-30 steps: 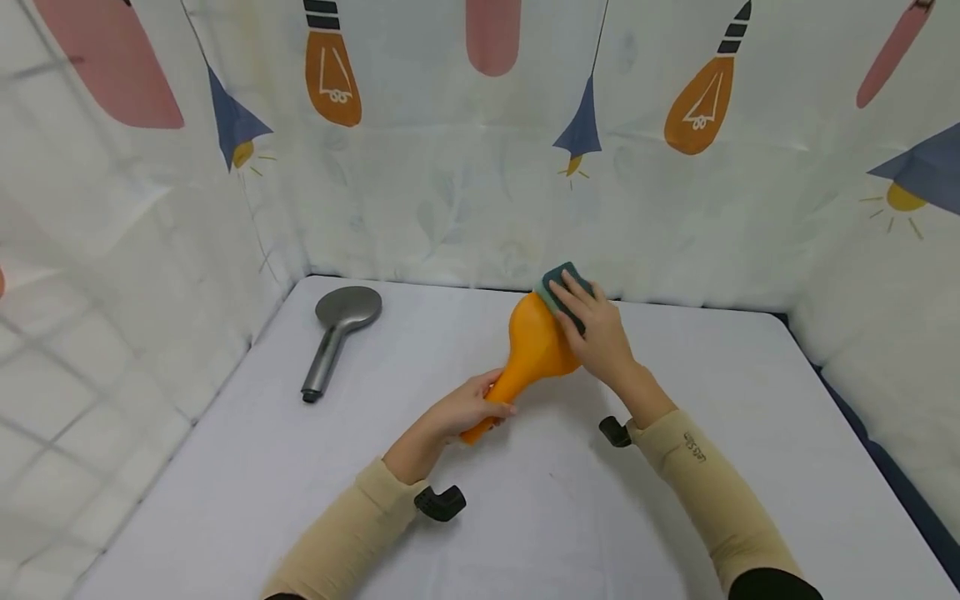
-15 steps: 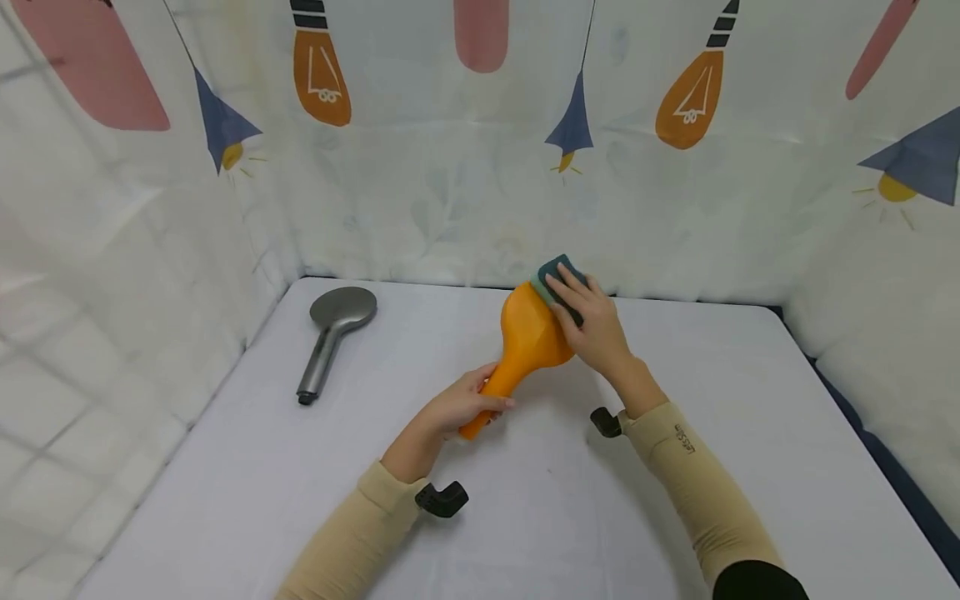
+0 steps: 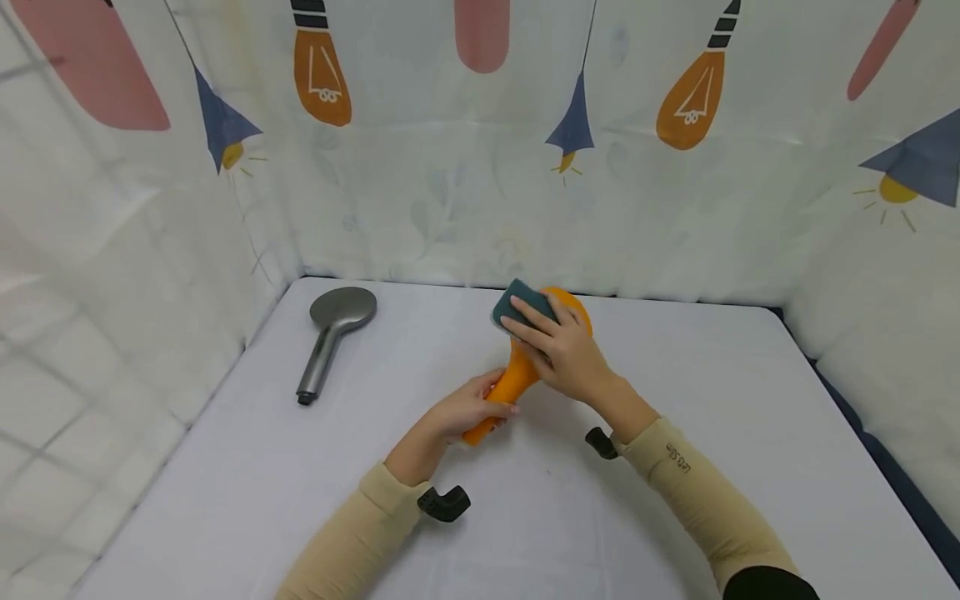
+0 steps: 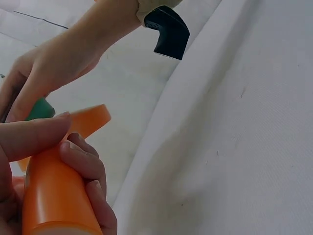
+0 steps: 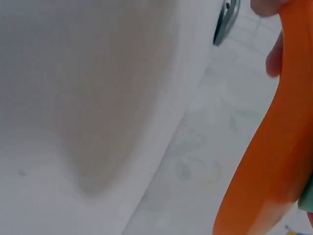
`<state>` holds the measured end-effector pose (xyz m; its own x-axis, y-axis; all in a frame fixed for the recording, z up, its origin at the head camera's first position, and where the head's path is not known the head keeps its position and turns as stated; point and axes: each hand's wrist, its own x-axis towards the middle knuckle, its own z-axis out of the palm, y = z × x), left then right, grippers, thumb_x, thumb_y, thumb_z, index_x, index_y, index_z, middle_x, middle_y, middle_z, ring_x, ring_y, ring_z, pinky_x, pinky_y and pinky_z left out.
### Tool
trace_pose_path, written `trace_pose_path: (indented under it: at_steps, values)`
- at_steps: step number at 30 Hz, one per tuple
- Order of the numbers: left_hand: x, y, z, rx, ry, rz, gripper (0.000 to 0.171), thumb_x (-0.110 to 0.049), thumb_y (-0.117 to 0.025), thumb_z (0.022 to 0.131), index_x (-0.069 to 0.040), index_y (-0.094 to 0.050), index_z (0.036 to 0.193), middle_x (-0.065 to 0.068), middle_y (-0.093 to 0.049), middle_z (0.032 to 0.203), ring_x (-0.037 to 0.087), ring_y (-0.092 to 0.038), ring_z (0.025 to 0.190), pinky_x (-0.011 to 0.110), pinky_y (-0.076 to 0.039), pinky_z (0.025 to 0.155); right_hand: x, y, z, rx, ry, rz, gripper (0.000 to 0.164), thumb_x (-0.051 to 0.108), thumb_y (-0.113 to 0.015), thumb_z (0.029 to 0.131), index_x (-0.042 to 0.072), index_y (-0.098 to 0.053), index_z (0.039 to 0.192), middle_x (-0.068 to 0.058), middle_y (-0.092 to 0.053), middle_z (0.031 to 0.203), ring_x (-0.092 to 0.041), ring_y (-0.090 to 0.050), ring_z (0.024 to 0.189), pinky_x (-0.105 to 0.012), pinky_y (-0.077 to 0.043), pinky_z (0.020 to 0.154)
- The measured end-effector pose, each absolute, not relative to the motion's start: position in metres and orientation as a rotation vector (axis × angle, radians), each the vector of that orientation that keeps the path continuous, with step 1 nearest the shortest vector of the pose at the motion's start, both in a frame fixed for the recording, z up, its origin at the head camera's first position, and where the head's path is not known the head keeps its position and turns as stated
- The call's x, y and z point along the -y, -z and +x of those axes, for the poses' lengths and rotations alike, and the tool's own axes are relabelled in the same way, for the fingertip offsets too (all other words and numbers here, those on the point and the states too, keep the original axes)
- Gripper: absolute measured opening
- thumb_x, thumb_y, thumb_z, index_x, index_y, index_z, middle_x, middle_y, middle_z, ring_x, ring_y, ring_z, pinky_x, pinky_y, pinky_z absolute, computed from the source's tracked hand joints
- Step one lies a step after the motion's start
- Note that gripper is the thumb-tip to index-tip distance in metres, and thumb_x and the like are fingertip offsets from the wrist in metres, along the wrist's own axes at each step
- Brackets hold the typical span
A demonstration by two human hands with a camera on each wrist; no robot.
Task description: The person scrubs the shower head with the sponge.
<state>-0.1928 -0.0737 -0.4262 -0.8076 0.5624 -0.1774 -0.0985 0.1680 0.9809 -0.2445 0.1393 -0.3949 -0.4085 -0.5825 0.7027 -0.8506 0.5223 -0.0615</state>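
Note:
In the head view, my left hand (image 3: pixel 461 410) grips the handle of an orange shower head (image 3: pixel 517 379), which is tilted up and away above the table. My right hand (image 3: pixel 576 358) holds a green scouring sponge (image 3: pixel 507 313) against the shower head's broad end, covering much of it. The left wrist view shows thumb and fingers wrapped around the orange handle (image 4: pixel 58 196), with a bit of green sponge (image 4: pixel 41 108) beyond. Along the right side of the right wrist view runs the orange shower head (image 5: pixel 274 156), the sponge (image 5: pixel 307 198) touching it at the edge.
A grey shower head (image 3: pixel 342 311) lies on the white-covered table (image 3: pixel 225 500), at the far left. White sheeting printed with lamps (image 3: pixel 450 208) hangs close behind the table and at both sides. A black wrist-worn piece (image 3: pixel 444 503) sits at each cuff.
My right hand has slid the sponge leftward and slightly down across the orange shower head, from its far right side to its left side. The left hand keeps its grip, nearly still.

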Motion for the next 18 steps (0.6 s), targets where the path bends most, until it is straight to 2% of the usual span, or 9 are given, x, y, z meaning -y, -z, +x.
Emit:
trace_pose_path:
  at_steps: [5, 9, 14, 18]
  values:
    - [0.078, 0.427, -0.191, -1.934, -1.690, 0.415, 0.051, -0.007, -0.064, 0.100, -0.004, -0.046, 0.147, 0.009, -0.051, 0.095, 0.019, -0.052, 0.074, 0.028, -0.044, 0.068, -0.161, 0.391, -0.260, 2.288, -0.834, 0.825, 0.042, 0.008, -0.066, 0.099, 0.005, -0.062, 0.141, -0.017, -0.050, 0.151, -0.052, -0.045, 0.134, -0.068, -0.040, 0.102]
    - [0.080, 0.429, -0.191, -1.919, -1.705, 0.412, 0.051, -0.006, -0.064, 0.100, -0.003, -0.045, 0.147, 0.009, -0.051, 0.094, 0.019, -0.051, 0.073, 0.028, -0.044, 0.068, -0.169, 0.388, -0.262, 2.410, -0.915, 0.709, 0.044, 0.012, -0.061, 0.104, 0.006, -0.056, 0.147, -0.015, -0.044, 0.156, -0.049, -0.042, 0.137, -0.067, -0.037, 0.106]
    - [0.077, 0.431, -0.193, -1.900, -1.707, 0.441, 0.052, -0.006, -0.062, 0.100, -0.001, -0.043, 0.148, 0.008, -0.052, 0.093, 0.018, -0.051, 0.074, 0.028, -0.043, 0.068, -0.149, 0.392, -0.246, 2.332, -0.661, 0.983, 0.045, 0.014, -0.068, 0.100, 0.010, -0.061, 0.143, -0.014, -0.048, 0.153, -0.055, -0.042, 0.134, -0.070, -0.040, 0.099]
    - [0.074, 0.433, -0.195, -1.895, -1.709, 0.490, 0.049, -0.006, -0.062, 0.099, 0.004, -0.044, 0.144, 0.007, -0.054, 0.093, 0.017, -0.051, 0.073, 0.027, -0.044, 0.067, -0.129, 0.397, -0.226, 2.216, -0.414, 1.273, 0.048, 0.014, -0.076, 0.093, 0.015, -0.065, 0.140, -0.011, -0.052, 0.151, -0.054, -0.042, 0.136, -0.065, -0.042, 0.101]
